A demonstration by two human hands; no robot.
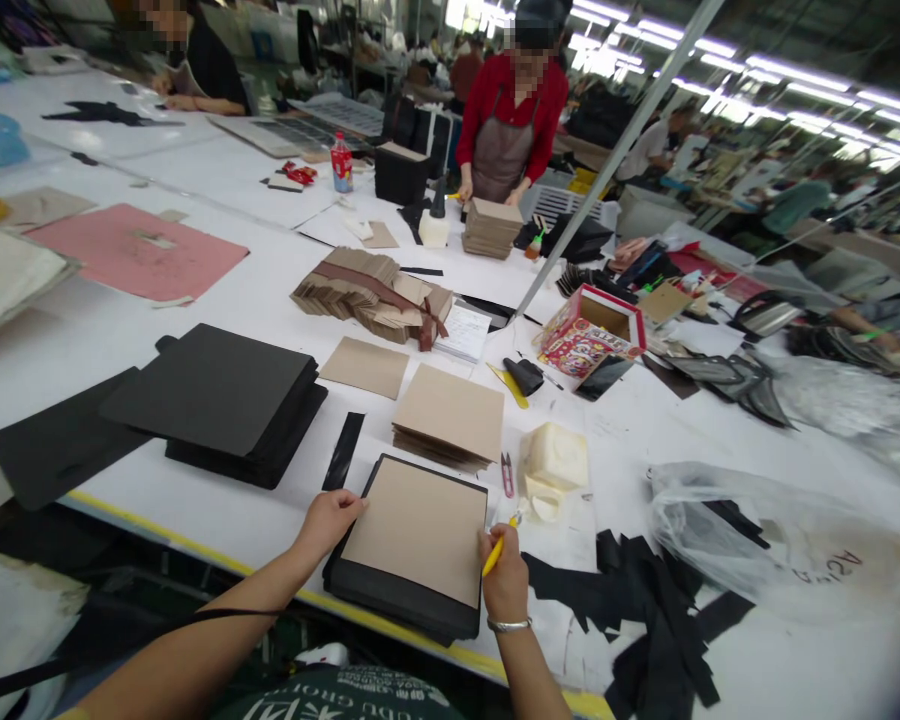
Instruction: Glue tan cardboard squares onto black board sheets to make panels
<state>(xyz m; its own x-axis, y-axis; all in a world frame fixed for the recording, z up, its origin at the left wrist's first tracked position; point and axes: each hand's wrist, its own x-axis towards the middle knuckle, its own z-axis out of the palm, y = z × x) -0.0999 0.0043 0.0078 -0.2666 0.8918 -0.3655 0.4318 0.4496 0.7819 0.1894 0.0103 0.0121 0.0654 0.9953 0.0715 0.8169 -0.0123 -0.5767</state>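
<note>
A beige cardboard sheet (420,525) lies on top of a stack of black panels (405,605) at the table's front edge, with a black margin showing around it. At the sheet's upper left edge, my left hand (335,513) has its thumb and fingers pinched together on the border. My right hand (506,580) is closed around a yellow-handled tool (494,556) at the sheet's right edge; the tool's working tip is hard to make out. Just behind stands a pile of cardboard sheets (450,412). A black strip (343,450) lies beyond my left hand.
To the left is a stack of black panels (217,390). A whitish plastic container (555,457) and pink thread snips (507,475) sit at the right, near black strips (645,610) and a plastic bag (780,540). A slanted pole (607,170) rises behind; a co-worker (511,120) stands across the table.
</note>
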